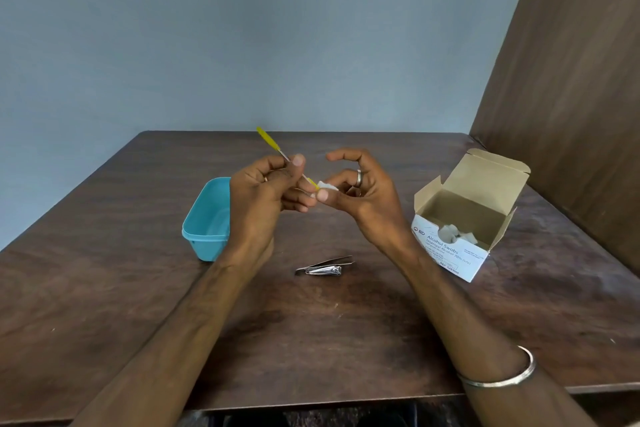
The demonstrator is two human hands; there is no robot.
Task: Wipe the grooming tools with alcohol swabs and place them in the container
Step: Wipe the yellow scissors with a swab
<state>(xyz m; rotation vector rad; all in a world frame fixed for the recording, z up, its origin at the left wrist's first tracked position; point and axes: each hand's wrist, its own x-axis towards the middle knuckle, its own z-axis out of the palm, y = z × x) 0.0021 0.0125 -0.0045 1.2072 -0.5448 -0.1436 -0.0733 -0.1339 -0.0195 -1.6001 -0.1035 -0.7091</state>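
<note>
My left hand (263, 198) pinches a thin metal tool with yellow ends (266, 139) above the table, its upper end pointing up and to the left. My right hand (360, 194) pinches a small white alcohol swab (327, 185) against the tool's lower yellow tip. A light blue plastic container (204, 218) stands on the table behind my left wrist, partly hidden by it. Steel tweezers (341, 259) and a nail clipper (325, 270) lie side by side on the table below my hands.
An open white cardboard box of alcohol swabs (460, 229) stands at the right with white swabs showing inside. The brown wooden table (311, 333) meets a blue-grey wall at the back and a brown panel (571, 97) at the right.
</note>
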